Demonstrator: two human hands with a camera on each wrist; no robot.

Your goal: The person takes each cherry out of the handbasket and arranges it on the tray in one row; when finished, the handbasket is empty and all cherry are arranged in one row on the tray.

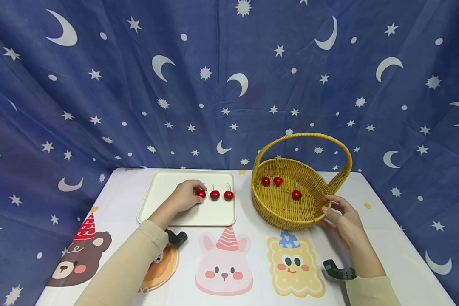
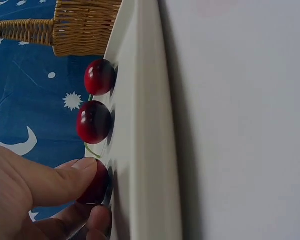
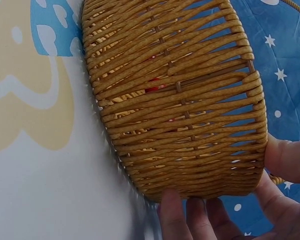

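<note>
On a white tray (image 1: 164,182) three red cherries with stems lie in a row. My left hand (image 1: 185,195) pinches the leftmost cherry (image 1: 200,194) between thumb and fingers, and in the left wrist view this cherry (image 2: 97,185) touches or nearly touches the tray. Beside it are the middle cherry (image 1: 214,195) and the right cherry (image 1: 228,195). My right hand (image 1: 344,219) grips the right side of a wicker basket (image 1: 283,223), thumb at the rim and fingers against the outer wall. Inside the basket lie three more cherries, one (image 1: 296,195) apart from the other two.
The basket's tall arched handle (image 1: 302,135) rises over it. A white tablecloth (image 1: 245,238) with cartoon animals covers the table. Behind the table hangs a blue curtain (image 1: 199,106) with moons and stars. A dark wrist mount (image 1: 338,270) sits by the right forearm.
</note>
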